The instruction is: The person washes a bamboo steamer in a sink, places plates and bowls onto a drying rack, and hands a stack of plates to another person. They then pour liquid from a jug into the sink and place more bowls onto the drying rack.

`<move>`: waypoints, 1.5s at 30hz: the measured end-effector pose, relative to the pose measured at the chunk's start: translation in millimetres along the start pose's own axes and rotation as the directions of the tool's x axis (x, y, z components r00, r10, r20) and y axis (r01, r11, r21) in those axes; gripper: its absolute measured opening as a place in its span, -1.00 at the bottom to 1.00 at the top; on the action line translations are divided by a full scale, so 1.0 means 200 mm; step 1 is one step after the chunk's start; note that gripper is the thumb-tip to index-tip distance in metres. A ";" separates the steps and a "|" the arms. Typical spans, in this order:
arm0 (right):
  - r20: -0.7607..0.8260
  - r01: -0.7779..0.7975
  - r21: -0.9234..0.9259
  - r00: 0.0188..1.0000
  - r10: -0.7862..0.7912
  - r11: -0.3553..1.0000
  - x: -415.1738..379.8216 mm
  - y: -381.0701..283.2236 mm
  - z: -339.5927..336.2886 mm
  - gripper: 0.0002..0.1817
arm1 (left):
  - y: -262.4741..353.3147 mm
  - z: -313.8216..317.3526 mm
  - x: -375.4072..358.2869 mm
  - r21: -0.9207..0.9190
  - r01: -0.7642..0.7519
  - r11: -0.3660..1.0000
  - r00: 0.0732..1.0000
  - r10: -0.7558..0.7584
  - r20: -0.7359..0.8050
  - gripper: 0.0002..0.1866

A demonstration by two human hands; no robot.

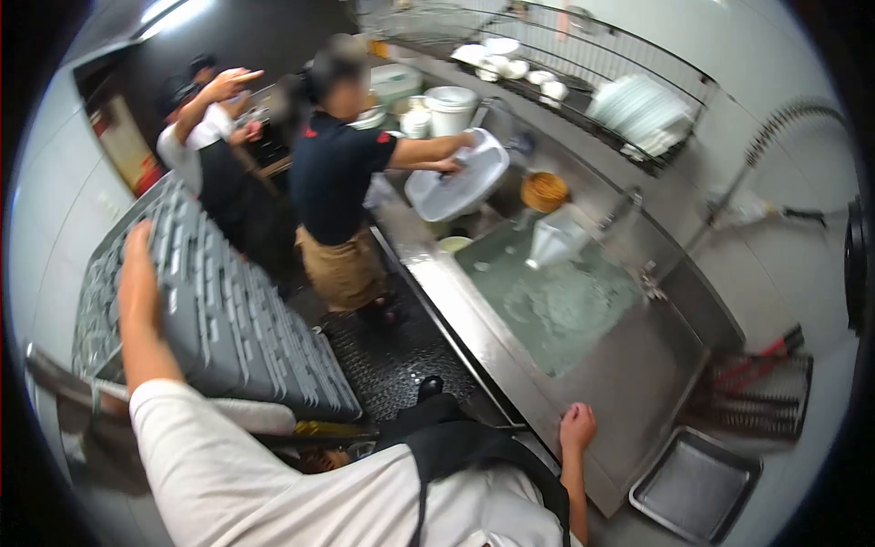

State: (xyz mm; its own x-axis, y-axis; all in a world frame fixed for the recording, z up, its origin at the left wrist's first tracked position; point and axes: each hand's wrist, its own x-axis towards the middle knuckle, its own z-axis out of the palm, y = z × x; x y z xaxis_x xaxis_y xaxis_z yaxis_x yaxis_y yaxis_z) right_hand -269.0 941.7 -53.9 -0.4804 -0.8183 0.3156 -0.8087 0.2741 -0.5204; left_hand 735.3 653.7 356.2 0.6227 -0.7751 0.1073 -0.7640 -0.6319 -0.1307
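Observation:
At the left, my left hand (138,260) reaches up against a tall stack of grey slatted plastic racks (214,301), its fingers blurred and partly hidden, so I cannot tell how they are bent. My right hand (577,426) rests in a loose fist on the front edge of the steel sink counter (606,401); nothing shows in it. Beyond it lies a sink basin of cloudy water (551,305). A translucent white container (559,237) leans in the water, beside a round orange-brown item (544,191).
A co-worker (339,196) tilts a white plastic tub (460,178) over the counter. Other people (214,150) stand behind. Plates (643,109) fill a wire shelf (592,36). Metal trays (697,483) lie at the lower right. Wet dark matting (410,365) covers the floor.

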 end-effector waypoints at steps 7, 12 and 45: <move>0.133 -0.221 0.235 0.972 0.194 0.947 0.13 -0.09 -0.06 -0.77 | -0.04 -0.34 -0.01 0.003 0.087 0.996 0.812 -0.069 -0.580 -0.58; -0.198 0.192 0.180 0.968 -0.156 0.965 1.01 -0.49 -0.40 -0.71 | 1.25 -1.00 -0.63 0.073 -0.555 0.828 0.122 0.168 -0.978 -0.70; 0.436 0.904 -0.423 0.265 -0.860 0.064 3.17 -1.44 -1.30 -0.60 | 4.66 -1.07 -1.64 -0.701 -0.663 -0.263 0.529 0.498 -0.687 -0.16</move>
State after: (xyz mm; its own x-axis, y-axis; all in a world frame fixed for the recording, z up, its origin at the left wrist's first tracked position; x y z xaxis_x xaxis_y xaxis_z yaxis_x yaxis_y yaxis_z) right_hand -428.8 475.3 503.0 0.7164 -0.6727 0.1850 -0.6294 -0.5086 0.5876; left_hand -217.7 319.2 410.9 -0.1675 -0.7244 0.6688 -0.3306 0.6803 0.6541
